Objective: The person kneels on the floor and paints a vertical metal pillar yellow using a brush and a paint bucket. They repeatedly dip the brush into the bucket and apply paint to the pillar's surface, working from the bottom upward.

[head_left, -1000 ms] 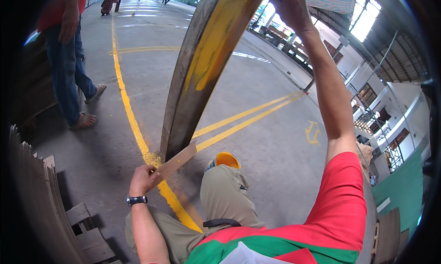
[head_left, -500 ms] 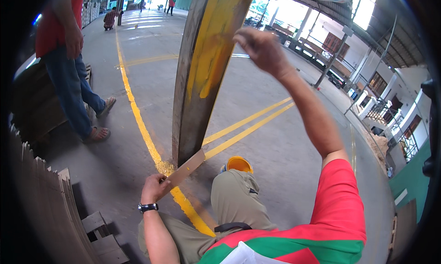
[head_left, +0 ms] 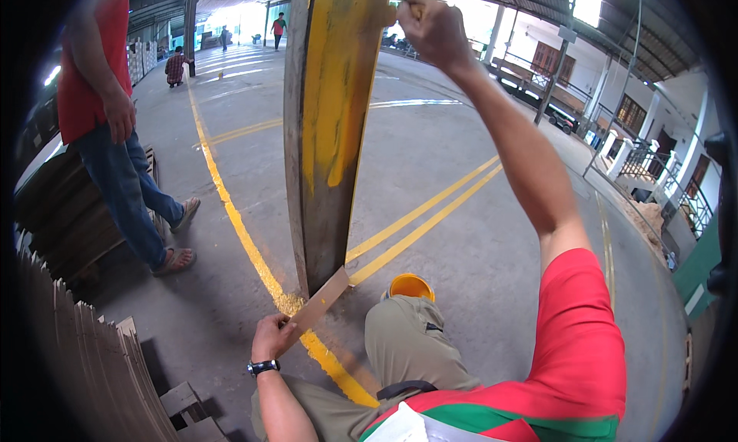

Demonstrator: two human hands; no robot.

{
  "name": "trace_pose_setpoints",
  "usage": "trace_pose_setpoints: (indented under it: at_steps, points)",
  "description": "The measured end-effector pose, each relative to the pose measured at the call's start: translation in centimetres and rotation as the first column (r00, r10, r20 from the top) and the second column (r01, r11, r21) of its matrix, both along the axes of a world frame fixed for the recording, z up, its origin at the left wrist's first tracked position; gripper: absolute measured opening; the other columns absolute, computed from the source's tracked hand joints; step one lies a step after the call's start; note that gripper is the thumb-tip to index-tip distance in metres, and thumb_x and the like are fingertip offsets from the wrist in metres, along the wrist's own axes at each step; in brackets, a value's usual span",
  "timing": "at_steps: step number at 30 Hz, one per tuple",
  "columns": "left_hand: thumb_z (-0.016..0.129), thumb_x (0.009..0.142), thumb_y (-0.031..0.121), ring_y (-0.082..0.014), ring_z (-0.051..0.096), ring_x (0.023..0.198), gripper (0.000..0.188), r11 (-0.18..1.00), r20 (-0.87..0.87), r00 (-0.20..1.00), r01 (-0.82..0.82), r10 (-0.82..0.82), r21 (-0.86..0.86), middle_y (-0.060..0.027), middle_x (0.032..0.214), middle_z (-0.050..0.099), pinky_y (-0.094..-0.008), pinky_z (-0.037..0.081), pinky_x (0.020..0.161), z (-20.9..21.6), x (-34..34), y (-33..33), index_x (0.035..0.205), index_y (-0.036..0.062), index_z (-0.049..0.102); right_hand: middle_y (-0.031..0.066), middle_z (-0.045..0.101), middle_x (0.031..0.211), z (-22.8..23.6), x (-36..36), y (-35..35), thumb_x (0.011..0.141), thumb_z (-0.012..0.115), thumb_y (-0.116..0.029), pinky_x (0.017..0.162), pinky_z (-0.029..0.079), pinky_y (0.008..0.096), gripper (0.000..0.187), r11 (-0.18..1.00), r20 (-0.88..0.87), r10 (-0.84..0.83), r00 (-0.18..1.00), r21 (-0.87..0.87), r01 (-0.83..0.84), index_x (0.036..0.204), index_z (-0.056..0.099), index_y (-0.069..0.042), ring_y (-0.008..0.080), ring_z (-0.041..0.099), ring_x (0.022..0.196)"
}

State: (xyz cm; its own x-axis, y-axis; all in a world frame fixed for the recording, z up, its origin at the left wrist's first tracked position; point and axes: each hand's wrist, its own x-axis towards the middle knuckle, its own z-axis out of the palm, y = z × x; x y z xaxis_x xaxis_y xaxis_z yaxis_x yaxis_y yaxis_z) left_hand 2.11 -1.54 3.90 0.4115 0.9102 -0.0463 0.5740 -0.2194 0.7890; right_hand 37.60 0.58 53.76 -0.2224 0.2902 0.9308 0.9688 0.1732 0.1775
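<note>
Pinches a slanting brown strip [head_left: 320, 301] at the foot of a yellow-smeared post [head_left: 332, 96] with the nearly closed left hand [head_left: 274, 336], and curls the right hand [head_left: 434, 33] tightly beside the post higher up, with any hold too blurred to tell.

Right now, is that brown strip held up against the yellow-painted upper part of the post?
No, the left grip holds the brown strip low, at the foot of the post.

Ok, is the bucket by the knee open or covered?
Open: the bucket is uncovered at its rim, and its yellow inside shows. Fill level: cannot tell.
</note>
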Motion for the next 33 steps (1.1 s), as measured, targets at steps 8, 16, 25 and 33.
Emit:
trace_pose_setpoints:
  at_steps: [8,16,25,33]
  points:
    - [0.077,0.084,0.021,-0.0351,0.072,0.08,0.028,1.0,0.016,1.0,-0.006,0.006,-0.007,-0.0219,0.087,0.074,-0.042,0.054,0.076,0.4,-0.3,-0.2,0.103,0.0001,0.076,0.0114,0.08,0.095,-5.4,2.2,2.3,0.1,0.067,-0.023,0.071,0.061,0.0358,0.022,0.884,0.171,0.248,0.954,-0.442,-0.15,0.103,0.077,-0.004,0.0198,0.075,0.078]
    - [0.078,0.084,0.022,-0.0297,0.074,0.081,0.03,0.999,-0.047,0.998,-0.037,0.036,-0.015,-0.0192,0.091,0.076,-0.0387,0.056,0.078,-0.2,-0.3,0.1,0.106,0.0014,0.076,0.0192,0.076,0.095,5.8,2.8,2.3,0.093,0.068,-0.01,0.074,0.058,0.0377,0.017,0.945,0.284,0.326,0.902,-0.079,-0.317,0.104,0.074,0.002,0.0289,0.076,0.085]
    - [0.077,0.084,0.026,-0.0361,0.073,0.094,0.034,0.999,-0.129,0.991,-0.032,0.026,-0.041,-0.022,0.099,0.075,-0.0417,0.056,0.085,-0.7,-0.2,0.1,0.109,0.0024,0.076,0.0169,0.073,0.094,-8.1,1.3,2.9,0.094,0.07,-0.004,0.073,0.062,0.0388,0.018,0.916,0.289,0.4,0.87,-0.083,-0.394,0.111,0.073,-0.001,0.0284,0.074,0.082]
    - [0.078,0.084,0.029,-0.0347,0.074,0.097,0.037,0.998,-0.236,0.972,-0.026,0.01,-0.064,-0.0209,0.102,0.076,-0.0414,0.056,0.088,-1.5,-0.6,0.3,0.111,0.0038,0.077,0.0118,0.079,0.099,0.1,3.5,3.1,0.097,0.069,-0.01,0.072,0.063,0.0317,0.018,0.892,0.042,0.394,0.918,-0.257,-0.371,0.114,0.075,-0.004,0.0201,0.076,0.084]
